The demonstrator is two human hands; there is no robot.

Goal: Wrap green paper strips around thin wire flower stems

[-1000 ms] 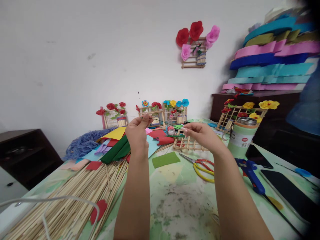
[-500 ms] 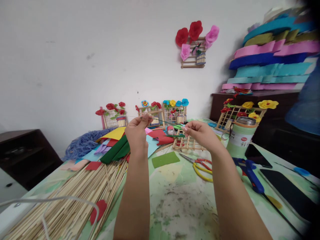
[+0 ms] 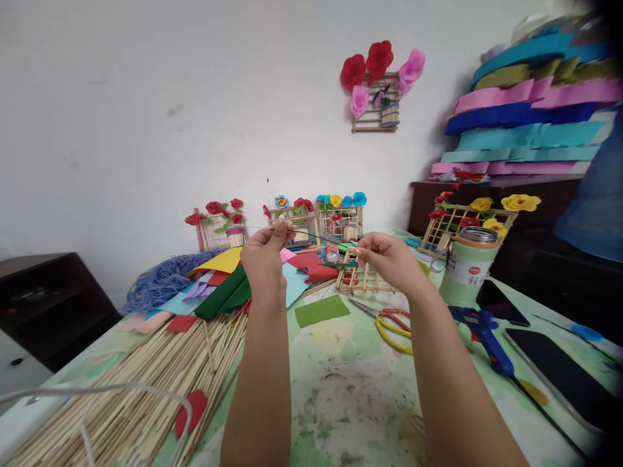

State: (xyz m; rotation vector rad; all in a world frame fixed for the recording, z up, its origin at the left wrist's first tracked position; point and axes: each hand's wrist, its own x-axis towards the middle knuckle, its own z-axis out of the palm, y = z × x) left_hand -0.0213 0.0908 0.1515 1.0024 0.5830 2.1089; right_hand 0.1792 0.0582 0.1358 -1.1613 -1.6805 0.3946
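A thin dark green wire [image 3: 316, 236] is stretched between my two hands above the table. My left hand [image 3: 265, 263] pinches it between thumb and fingers, and a fine end sticks out to the left. At the wire's other end, my right hand [image 3: 389, 259] is closed with its fingertips together. A narrow dark green strip [image 3: 341, 264] hangs by those fingertips; whether it is joined to the wire I cannot tell. Below the hands lie a flat green paper piece [image 3: 322, 311], scissors [image 3: 389, 338] with red and yellow handles, and a small stick lattice [image 3: 377, 281].
Bundled thin sticks [image 3: 131, 376] and a pale cable [image 3: 117, 388] cover the left side, with coloured paper [image 3: 224, 292] and blue yarn [image 3: 160, 279] behind. A green flask [image 3: 464, 269], a blue glue gun [image 3: 489, 340] and a phone [image 3: 559, 370] stand or lie right. Flowered lattices [image 3: 341, 214] line the wall.
Both hands have shifted very slightly left, still holding the wire taut between them. Nothing else has visibly moved.
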